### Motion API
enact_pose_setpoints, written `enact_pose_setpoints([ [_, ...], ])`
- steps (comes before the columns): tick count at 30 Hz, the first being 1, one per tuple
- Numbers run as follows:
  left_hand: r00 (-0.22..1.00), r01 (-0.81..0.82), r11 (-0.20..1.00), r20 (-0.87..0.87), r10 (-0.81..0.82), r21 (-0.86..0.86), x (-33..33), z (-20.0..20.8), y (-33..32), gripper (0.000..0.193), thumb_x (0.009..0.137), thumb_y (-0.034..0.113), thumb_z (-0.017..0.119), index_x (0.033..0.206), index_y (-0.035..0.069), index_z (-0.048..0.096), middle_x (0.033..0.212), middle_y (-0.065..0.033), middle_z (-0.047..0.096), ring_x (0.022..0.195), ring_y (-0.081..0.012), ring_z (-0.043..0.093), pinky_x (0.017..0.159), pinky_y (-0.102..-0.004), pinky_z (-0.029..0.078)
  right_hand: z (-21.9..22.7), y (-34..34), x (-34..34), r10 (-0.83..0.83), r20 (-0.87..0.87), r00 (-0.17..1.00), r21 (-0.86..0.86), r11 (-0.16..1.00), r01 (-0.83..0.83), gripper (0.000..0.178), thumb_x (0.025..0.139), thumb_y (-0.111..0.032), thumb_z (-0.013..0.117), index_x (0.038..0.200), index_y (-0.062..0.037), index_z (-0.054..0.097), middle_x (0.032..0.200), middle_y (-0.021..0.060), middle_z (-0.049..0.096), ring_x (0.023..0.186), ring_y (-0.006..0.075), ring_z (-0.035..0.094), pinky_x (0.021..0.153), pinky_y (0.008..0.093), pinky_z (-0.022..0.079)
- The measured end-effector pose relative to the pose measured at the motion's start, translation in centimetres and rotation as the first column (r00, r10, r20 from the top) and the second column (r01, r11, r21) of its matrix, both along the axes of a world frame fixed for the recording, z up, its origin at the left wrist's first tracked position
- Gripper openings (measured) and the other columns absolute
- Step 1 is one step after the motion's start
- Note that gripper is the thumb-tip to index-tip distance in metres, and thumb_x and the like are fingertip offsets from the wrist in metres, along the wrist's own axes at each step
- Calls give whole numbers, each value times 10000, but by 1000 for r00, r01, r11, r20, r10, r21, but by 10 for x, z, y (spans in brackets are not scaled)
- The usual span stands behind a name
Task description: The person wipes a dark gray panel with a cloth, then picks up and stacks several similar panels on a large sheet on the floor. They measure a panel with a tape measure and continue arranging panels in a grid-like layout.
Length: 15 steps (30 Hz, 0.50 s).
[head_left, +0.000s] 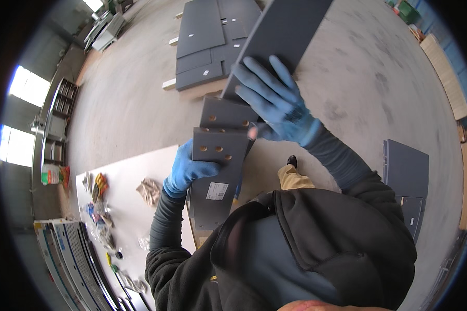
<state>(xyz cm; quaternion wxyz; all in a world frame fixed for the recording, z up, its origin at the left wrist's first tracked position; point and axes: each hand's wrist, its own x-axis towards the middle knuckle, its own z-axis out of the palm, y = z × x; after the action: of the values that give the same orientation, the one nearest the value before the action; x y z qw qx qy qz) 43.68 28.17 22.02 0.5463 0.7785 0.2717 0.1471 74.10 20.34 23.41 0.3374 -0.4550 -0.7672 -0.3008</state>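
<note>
Daylight is flooding in through blown-out windows [23, 85] at left, softly lighting the concrete floor [140, 103]; fisheye distortion is bending edges, corners vignetting black.

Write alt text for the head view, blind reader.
Seen from above, a person in blue gloves holds dark grey furniture panels: the left hand grips a drilled panel, the right hand rests on a long panel. More panels lie on the concrete floor.
</note>
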Motion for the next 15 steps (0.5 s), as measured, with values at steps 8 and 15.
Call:
enact_pose_setpoints([
  [8,979,192,955,-28,-203,-226,189,-3,68,690,681,248,911,1274,-14,676,1132,-105,761,1040,-205,700,946,-364,553,-159,-107,251,-202,67,977,-592,780,202,637,1038,-586,486,1193,-11,713,1358,168,672,1378,318,568,1220,583,351],
  [15,974,201,921,-28,-223,-335,329,-22,120,632,734,259,917,1259,-19,701,1098,-99,771,992,-168,697,896,-350,568,-155,-74,358,-489,-659,572,-649,753,-104,369,1039,-264,639,1308,-16,688,1355,154,688,1264,258,647,1074,347,485],
])
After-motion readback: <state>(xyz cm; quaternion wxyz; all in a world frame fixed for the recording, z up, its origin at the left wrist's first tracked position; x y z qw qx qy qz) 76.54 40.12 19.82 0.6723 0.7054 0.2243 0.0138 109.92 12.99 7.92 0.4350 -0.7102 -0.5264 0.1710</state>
